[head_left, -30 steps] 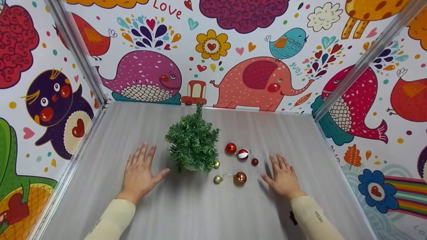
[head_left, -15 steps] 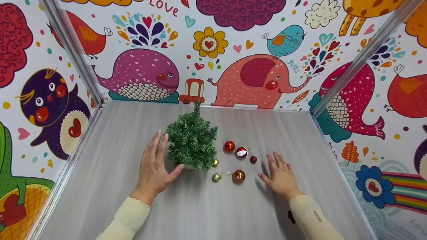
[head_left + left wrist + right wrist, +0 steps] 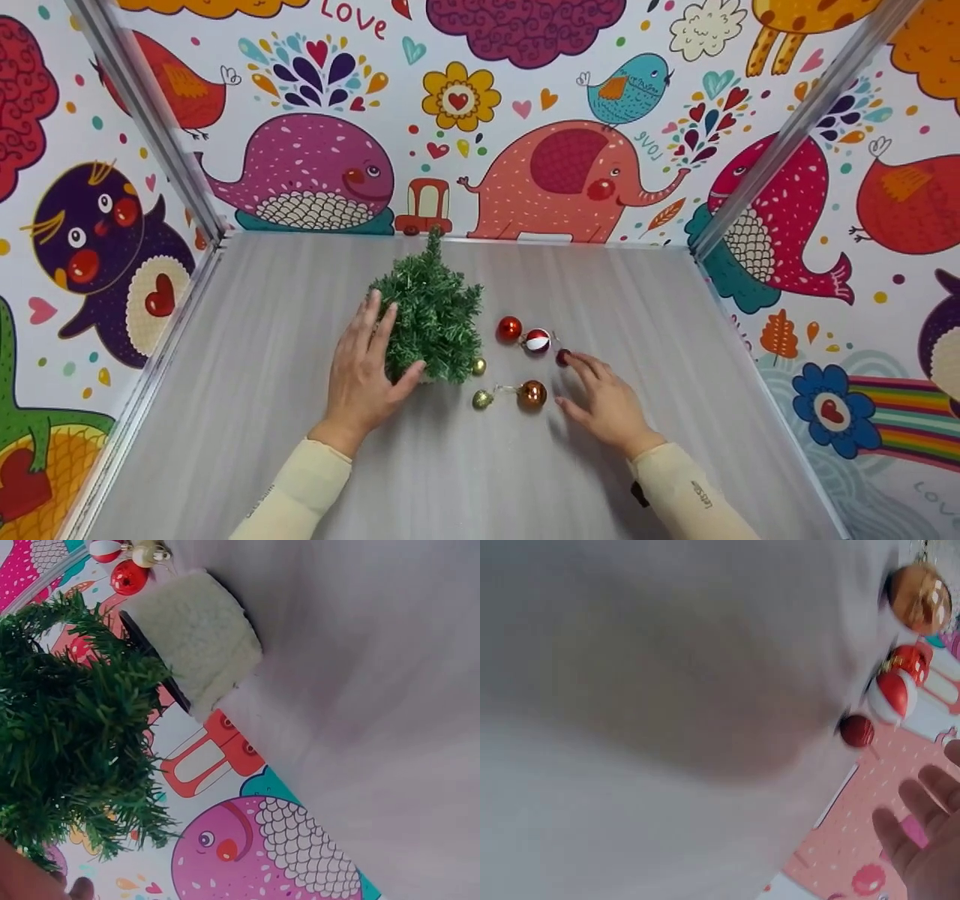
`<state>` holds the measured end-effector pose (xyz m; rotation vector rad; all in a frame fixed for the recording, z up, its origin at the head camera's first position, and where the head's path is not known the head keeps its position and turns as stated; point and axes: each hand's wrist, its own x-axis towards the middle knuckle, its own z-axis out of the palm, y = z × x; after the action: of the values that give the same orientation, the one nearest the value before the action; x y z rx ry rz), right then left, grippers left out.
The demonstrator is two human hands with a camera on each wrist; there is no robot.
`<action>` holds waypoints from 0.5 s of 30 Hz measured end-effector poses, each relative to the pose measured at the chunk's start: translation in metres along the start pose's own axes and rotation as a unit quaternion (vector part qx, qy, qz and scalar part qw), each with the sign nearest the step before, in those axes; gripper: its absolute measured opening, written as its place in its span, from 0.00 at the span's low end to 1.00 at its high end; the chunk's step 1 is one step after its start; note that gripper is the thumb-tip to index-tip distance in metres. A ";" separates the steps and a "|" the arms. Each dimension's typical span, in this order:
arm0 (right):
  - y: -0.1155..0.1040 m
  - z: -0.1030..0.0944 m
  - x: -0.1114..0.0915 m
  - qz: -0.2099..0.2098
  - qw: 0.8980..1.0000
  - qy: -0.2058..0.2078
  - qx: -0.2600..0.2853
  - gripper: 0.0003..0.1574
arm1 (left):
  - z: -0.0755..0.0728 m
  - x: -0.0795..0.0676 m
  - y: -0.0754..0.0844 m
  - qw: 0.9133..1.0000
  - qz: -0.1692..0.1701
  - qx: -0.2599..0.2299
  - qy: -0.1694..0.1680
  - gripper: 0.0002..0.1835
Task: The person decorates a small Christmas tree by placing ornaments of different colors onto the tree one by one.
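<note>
A small artificial Christmas tree [image 3: 436, 322] stands on the table, its pale, fuzzy pot [image 3: 199, 641] showing in the left wrist view. My left hand [image 3: 364, 375] is at the tree's left side, fingers extended over the outer branches; whether they touch is unclear. Right of the tree lie a red bauble [image 3: 509, 328], a red-and-white bauble [image 3: 537, 340] and a small dark red bauble [image 3: 562, 358]. Nearer me are a copper bauble [image 3: 532, 394] and two small gold baubles [image 3: 481, 400]. My right hand [image 3: 609, 405] hovers by the dark red bauble [image 3: 856, 731], fingers loose, holding nothing.
Cartoon-printed walls [image 3: 315, 172] enclose the grey table [image 3: 465, 480] at the back and both sides. Metal posts [image 3: 146, 120] stand at the back corners, and a metal strip runs along the table's left edge.
My left hand has moved right and forward, from apart from the tree to its branches. The right hand has moved left to the dark red bauble. The head view has shifted slightly.
</note>
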<state>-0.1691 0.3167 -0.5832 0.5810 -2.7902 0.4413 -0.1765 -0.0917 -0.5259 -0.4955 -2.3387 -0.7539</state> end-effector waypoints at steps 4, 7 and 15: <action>-0.011 0.011 0.002 -0.002 1.000 -0.023 0.014 0.45 | -0.001 0.000 -0.002 1.000 0.010 0.012 -0.001 0.47; -0.017 0.019 0.003 0.008 0.998 -0.048 0.026 0.45 | -0.002 -0.001 -0.003 1.000 0.006 0.004 -0.007 0.46; -0.025 0.034 0.009 -0.011 0.998 -0.062 0.030 0.41 | -0.009 0.000 -0.005 0.999 0.031 0.000 -0.013 0.43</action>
<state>-0.1726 0.2804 -0.6056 0.6743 -2.8939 0.5026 -0.1749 -0.1011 -0.5222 -0.5781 -2.3363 -0.7239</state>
